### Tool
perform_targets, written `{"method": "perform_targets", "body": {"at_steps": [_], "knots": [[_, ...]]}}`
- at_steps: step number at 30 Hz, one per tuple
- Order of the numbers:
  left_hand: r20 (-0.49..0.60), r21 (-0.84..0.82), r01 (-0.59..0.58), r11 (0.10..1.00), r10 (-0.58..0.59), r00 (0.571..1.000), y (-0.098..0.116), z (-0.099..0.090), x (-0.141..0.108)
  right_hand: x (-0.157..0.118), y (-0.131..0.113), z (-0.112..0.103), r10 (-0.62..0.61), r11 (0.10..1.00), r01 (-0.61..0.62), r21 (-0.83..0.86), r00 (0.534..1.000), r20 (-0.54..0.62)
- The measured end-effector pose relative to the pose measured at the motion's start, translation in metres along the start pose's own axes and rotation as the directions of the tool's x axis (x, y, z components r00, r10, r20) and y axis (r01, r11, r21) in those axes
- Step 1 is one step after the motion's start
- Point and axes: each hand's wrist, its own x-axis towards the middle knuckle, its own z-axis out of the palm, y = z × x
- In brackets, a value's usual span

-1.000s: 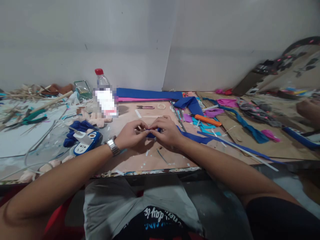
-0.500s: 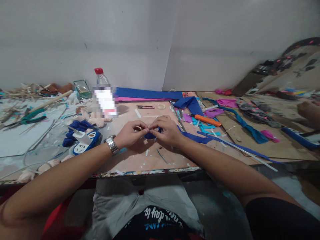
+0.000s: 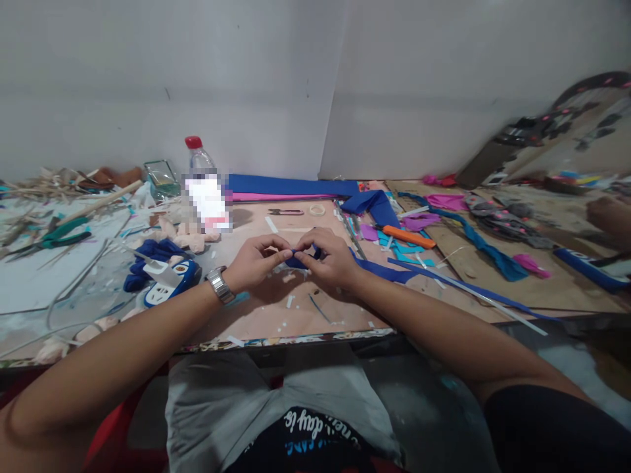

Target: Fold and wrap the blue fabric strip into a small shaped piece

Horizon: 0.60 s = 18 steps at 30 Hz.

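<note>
Between both hands, just above the table, is a small folded piece of blue fabric strip point(image 3: 294, 261). My left hand point(image 3: 259, 263) pinches its left end between thumb and fingers. From the other side, my right hand point(image 3: 329, 259) grips it, with a bit of blue showing between thumb and forefinger. A longer blue strip point(image 3: 387, 270) lies to the right, partly behind my right hand; whether it joins the held piece is hidden. Beyond my hands lie thread snips point(image 3: 286, 212) and a roll of tape point(image 3: 316, 209).
Left are a power strip point(image 3: 172, 282), green-handled pliers point(image 3: 64, 233) and a red-capped bottle point(image 3: 200, 157). Right are an orange utility knife point(image 3: 409, 236), a thin white stick point(image 3: 473, 299) and coloured fabric scraps. Another person's hand point(image 3: 608, 213) is at the far right.
The blue piece between my fingers has turned slightly, and more of it shows along my fingertips. My hands have stayed in nearly the same place.
</note>
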Motion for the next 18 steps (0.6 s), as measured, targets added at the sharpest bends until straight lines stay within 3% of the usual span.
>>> {"method": "perform_targets", "body": {"at_steps": [8,18], "knots": [[0.027,0.058,-0.050,0.997,0.048,0.998,-0.0044,-0.0008,-0.0004,-0.0009,-0.0010,-0.0006,0.004,1.000,-0.004,0.014,1.000,-0.011],[-0.058,0.308,-0.163,0.937,0.189,0.980,0.0036,0.0026,-0.0040,-0.0008,0.0000,-0.0014,-0.025,0.999,0.025,-0.031,0.999,0.025]]}}
